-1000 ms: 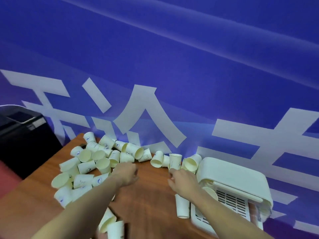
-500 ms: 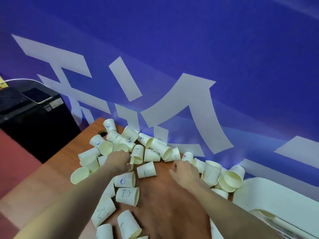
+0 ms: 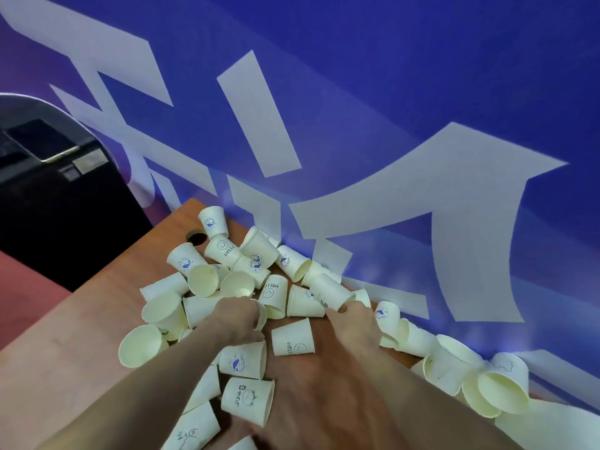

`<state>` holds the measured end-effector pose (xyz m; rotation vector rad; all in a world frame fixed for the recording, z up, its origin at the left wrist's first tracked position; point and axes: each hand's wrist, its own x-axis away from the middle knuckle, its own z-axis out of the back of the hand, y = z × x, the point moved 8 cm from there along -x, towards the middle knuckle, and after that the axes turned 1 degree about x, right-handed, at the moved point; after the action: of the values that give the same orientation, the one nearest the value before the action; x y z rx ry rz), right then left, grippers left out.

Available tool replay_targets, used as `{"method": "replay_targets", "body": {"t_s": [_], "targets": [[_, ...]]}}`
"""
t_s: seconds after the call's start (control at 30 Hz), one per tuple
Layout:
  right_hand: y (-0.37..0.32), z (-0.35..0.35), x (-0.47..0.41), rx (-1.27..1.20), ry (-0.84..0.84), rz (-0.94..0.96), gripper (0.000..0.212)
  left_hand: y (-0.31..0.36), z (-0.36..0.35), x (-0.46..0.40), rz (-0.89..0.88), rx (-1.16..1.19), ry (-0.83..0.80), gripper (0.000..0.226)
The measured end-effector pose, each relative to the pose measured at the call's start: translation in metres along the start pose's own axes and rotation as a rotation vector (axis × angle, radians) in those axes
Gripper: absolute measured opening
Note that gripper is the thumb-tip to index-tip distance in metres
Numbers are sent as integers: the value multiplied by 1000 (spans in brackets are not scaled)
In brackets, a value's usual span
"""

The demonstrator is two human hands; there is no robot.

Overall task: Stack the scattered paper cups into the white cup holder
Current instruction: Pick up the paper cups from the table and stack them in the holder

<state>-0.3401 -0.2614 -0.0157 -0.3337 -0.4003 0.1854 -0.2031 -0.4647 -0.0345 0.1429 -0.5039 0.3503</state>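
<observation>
Behind your wooden table [image 3: 81, 345] hangs a blue banner [image 3: 389, 92] with large white characters, and the paper cups [image 3: 224, 254] scattered under your hands read "HELLO" [image 3: 293, 336], "Bear" [image 3: 247, 398] or carry a round blue whale logo. Your left hand [image 3: 238, 318] curls its fingers around a cup rim [image 3: 261, 315], gripping it, while your right hand [image 3: 352, 323] touches the mouth of a cup lying on its side [image 3: 329, 292], its base pointing away from you; whether those fingers have closed on it you cannot tell. Most cups near both grips lie tipped over, mouths facing many ways.
</observation>
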Motion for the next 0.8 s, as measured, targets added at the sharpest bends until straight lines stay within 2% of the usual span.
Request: {"method": "replay_targets", "body": {"t_s": [0.17, 0.23, 0.3, 0.4, 0.63, 0.8], "targets": [[1, 1, -4, -32, 32, -21, 24, 3, 5, 0, -23, -29, 53, 27], [1, 8, 2, -6, 50, 14, 23, 7, 12, 4, -16, -61, 87, 29], [0, 18, 12, 46, 64, 70, 22, 10, 21, 10, -11, -101, 116, 21], [4, 35, 31, 89, 96, 109, 20, 19, 31, 19, -12, -124, 145, 25], [25, 77, 88, 133, 122, 204, 19, 71, 67, 64, -82, -155, 258, 26], [51, 96, 130, 174, 143, 267, 19, 120, 74, 93, -172, -153, 251, 28]]}}
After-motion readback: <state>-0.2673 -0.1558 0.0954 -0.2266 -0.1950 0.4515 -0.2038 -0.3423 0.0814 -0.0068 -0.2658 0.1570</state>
